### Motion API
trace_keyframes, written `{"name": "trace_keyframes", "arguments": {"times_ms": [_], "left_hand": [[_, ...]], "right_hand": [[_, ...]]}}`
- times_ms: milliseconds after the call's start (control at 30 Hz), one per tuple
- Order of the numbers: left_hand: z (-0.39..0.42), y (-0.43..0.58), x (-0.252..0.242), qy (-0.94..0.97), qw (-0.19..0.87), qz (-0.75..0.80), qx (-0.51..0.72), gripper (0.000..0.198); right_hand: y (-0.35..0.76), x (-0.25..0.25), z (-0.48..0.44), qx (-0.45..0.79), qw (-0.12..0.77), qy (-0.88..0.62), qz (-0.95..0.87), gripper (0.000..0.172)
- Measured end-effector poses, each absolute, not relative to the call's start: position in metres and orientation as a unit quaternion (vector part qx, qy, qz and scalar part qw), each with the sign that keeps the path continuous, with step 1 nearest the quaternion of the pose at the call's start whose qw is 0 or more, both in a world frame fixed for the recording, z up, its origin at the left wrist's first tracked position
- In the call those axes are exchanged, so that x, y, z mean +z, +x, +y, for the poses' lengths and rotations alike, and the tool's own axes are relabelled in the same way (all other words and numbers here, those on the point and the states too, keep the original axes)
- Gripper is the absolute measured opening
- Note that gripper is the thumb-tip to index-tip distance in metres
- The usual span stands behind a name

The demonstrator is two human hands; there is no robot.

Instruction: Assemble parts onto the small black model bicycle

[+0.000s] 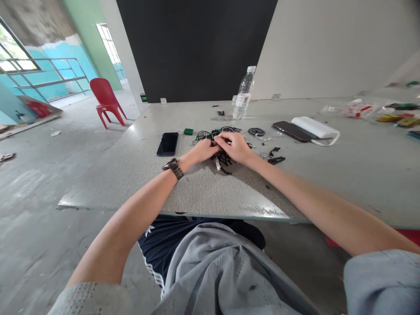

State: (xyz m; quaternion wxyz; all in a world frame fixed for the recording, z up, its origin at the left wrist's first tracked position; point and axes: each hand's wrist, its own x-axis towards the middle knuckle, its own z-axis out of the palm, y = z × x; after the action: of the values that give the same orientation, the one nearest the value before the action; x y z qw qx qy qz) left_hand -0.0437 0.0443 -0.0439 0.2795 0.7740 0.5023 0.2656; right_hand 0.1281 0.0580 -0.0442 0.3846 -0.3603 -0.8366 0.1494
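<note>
Both my hands meet over a small black model bicycle frame [223,160] on the grey table [210,192]. My left hand [204,150], a watch on its wrist, has its fingers curled round the frame's left side. My right hand [235,147] is closed on the same piece from the right, fingers pinched together. Small spoked wheels lie just beyond: one [204,134] by my left hand, one [257,131] further right. Loose black parts [275,159] sit right of my right hand. What the fingers pinch is too small to make out.
A dark phone [167,144] and a small green box [188,131] lie to the left. A clear water bottle [243,94] stands behind. A second phone [292,131] and a white power bank [314,127] lie at the right. A red chair [106,101] stands on the floor.
</note>
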Motion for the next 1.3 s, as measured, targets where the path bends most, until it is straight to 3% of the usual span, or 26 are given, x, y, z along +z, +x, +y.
{"name": "trace_keyframes", "arguments": {"times_ms": [733,1300], "left_hand": [[0.0375,-0.0402,-0.0378,0.777,0.236,0.534,0.236,0.034],[0.0395,-0.0438,-0.0387,0.776,0.285,0.504,0.25,0.031]], "right_hand": [[0.1264,-0.0436,0.0568,0.156,0.383,-0.367,-0.833,0.05],[0.1235,-0.0447,0.0581,0.151,0.389,-0.397,-0.818,0.043]]}}
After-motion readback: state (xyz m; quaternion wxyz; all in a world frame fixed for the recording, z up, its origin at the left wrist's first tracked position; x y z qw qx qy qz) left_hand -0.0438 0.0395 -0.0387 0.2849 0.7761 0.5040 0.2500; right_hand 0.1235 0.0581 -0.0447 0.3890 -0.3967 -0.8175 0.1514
